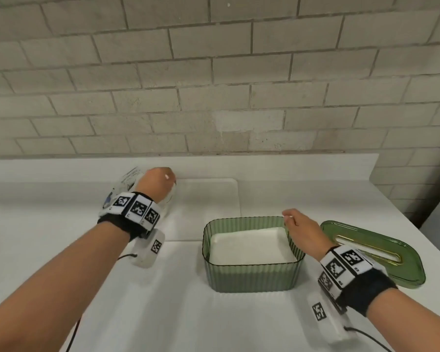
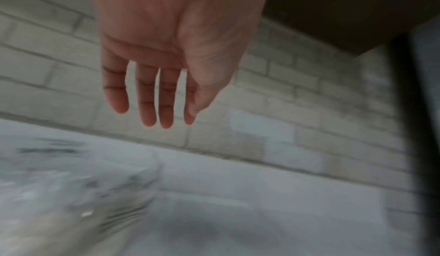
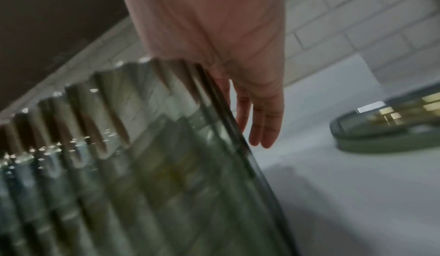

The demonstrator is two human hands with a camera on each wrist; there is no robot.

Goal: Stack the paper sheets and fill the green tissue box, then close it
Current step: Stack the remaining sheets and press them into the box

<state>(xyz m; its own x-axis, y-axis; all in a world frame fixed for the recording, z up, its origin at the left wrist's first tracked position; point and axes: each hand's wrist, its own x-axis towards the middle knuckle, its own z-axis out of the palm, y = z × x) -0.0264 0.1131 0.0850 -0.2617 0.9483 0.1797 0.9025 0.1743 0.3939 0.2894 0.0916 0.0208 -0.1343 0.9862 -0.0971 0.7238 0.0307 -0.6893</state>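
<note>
The green tissue box [image 1: 252, 275] already holds the paper sheets [image 1: 252, 247]; its lid [image 1: 376, 252] lies just right (still off). Both the right hand [image 1: 304, 231] and left hand [image 2: 164, 53] are empty, fingers straight. Next, I think: fetch the lid.

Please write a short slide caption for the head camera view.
Green tissue box filled with paper sheets, lid beside it, both hands open.
</note>
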